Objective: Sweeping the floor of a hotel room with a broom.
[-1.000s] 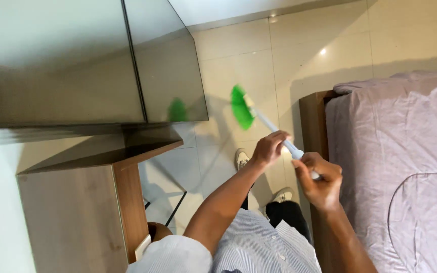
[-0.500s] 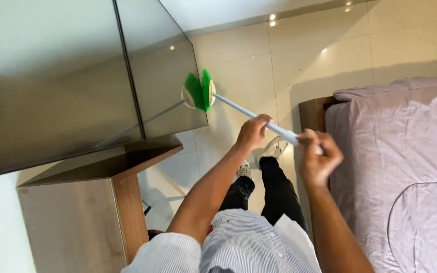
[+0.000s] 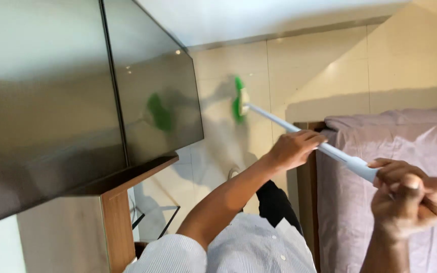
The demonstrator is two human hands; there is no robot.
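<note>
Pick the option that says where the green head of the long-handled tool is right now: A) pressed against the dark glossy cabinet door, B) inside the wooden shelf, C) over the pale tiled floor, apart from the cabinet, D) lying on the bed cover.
C: the green head sits against the pale tiled floor, with a gap to the dark cabinet door, which only shows its green reflection.

One head-worn camera looks steeply down past the person's own shirt (image 3: 249,247) and arms to the tiled floor (image 3: 299,71). It sits close above both hands, and the picture seems turned, with cabinet (image 3: 77,101) left and bed (image 3: 395,151) right.
</note>
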